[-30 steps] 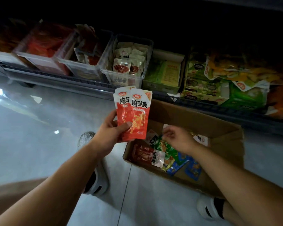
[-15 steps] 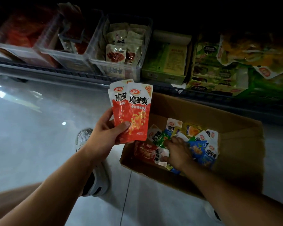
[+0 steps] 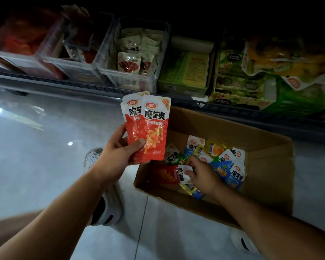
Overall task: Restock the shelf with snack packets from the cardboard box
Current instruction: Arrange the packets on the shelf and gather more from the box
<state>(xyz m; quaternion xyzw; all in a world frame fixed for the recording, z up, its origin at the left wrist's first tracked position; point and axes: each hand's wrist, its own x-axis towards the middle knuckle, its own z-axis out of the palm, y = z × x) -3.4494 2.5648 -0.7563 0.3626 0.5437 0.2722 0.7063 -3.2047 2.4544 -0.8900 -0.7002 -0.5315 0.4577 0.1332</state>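
My left hand [image 3: 118,156] holds two red-and-white snack packets [image 3: 153,128] upright, fanned, just left of the open cardboard box [image 3: 266,171] on the floor. My right hand [image 3: 203,174] is down inside the box, fingers pinched on the white end of another red packet [image 3: 172,174] lying flat among several blue, yellow and green packets [image 3: 227,162]. The low shelf [image 3: 79,87] runs across the top of the view behind the box.
On the shelf stand clear plastic bins [image 3: 131,72] with beige and red packets, green cartons [image 3: 186,72] and yellow-green bags [image 3: 289,59]. My shoes [image 3: 103,188] rest on the glossy grey tile floor left of the box and at the lower right.
My right hand moved left inside the box and closed its fingers on the red packet's end. The left hand kept its two packets still. The view tilted slightly.
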